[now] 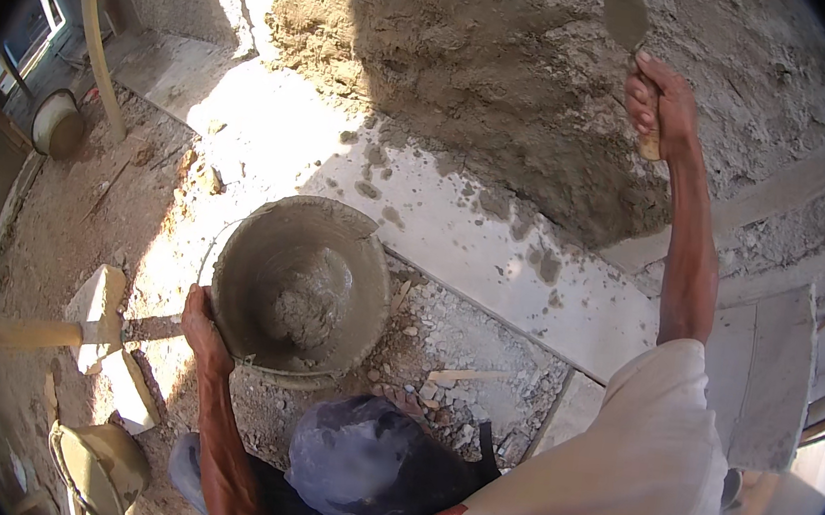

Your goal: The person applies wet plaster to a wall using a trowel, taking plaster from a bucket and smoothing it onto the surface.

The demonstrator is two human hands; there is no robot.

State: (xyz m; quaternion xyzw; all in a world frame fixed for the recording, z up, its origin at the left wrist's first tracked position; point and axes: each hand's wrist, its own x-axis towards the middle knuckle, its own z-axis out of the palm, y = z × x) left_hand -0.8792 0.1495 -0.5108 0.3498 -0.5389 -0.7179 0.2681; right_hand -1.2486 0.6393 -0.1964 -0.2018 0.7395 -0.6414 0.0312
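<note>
Masonry trowel [626, 15], likely light and stiff, faces the mortared wall [453, 61] beyond the slab [567, 319]'s far edge, the right hand [665, 103]'s fingers clamped on its wooden handle [650, 145], the natural hold; by the near edge, the left hand [205, 328] touches the likely heavy bucket [367, 278], grip unclear.

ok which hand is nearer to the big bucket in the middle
Left. The left hand is right at the left edge of the big bucket; the right hand is well away, up and to its right, holding a trowel.
</note>
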